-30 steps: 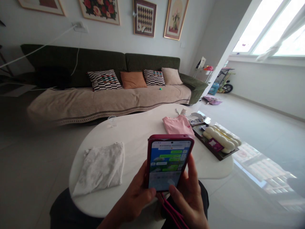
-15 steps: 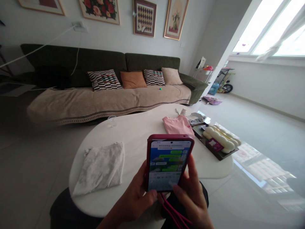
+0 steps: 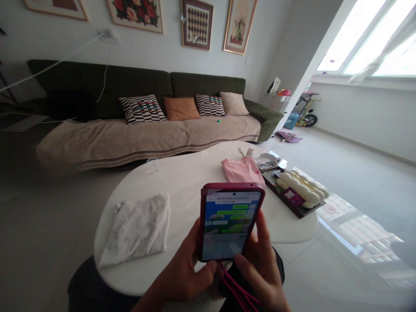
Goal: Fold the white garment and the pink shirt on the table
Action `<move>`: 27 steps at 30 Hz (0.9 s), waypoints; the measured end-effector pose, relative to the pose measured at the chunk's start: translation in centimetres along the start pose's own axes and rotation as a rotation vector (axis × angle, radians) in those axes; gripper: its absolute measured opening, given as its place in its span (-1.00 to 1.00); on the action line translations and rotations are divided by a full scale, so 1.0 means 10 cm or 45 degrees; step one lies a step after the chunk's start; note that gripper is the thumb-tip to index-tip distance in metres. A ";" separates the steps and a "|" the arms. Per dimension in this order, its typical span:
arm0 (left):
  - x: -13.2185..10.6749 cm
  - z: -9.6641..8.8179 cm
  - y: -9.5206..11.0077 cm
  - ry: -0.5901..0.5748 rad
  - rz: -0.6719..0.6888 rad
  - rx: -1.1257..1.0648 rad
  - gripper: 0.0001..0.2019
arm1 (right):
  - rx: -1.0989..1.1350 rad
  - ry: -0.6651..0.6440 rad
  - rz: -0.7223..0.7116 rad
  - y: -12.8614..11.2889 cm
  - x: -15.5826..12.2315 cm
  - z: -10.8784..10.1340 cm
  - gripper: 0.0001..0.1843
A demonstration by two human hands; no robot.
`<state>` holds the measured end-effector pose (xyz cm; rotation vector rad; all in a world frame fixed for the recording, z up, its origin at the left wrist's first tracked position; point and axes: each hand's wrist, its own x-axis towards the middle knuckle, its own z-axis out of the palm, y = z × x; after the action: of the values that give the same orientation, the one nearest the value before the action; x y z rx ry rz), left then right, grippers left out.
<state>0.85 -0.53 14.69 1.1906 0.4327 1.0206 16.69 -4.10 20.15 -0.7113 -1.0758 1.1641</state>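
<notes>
A smartphone [image 3: 227,223] in a dark red case is held upright between my two hands, its screen showing green chat bubbles above a pale lower panel. My left hand [image 3: 186,264] grips its left side, thumb near the bottom edge. Around the right side closes my right hand [image 3: 261,260], its thumb at the lower right corner of the screen. A dark pink cord [image 3: 238,290] hangs from the phone's bottom. Left of the phone, a folded pale grey garment [image 3: 139,227] lies on the white table [image 3: 185,182]. Behind the phone is a folded pink garment [image 3: 243,170].
On the table's right stands a dark tray [image 3: 300,212] with a cream puffy tissue cover [image 3: 300,186]. A clear cup [image 3: 152,164] sits near the far left edge. Beyond the table is a green sofa [image 3: 208,84] with several cushions.
My left thumb has slid slightly right and down, off the screen's lower edge. My right thumb has shifted a little lower. The phone stays in place, and the screen's lower panel looks plainer.
</notes>
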 end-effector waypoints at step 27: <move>0.02 0.03 0.02 0.008 0.084 0.211 -0.24 | 0.131 -0.071 -0.014 0.01 0.02 -0.02 -0.32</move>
<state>1.07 -0.52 15.06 1.3574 0.4932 1.0615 16.84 -3.87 20.01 -0.5950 -1.0567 1.2272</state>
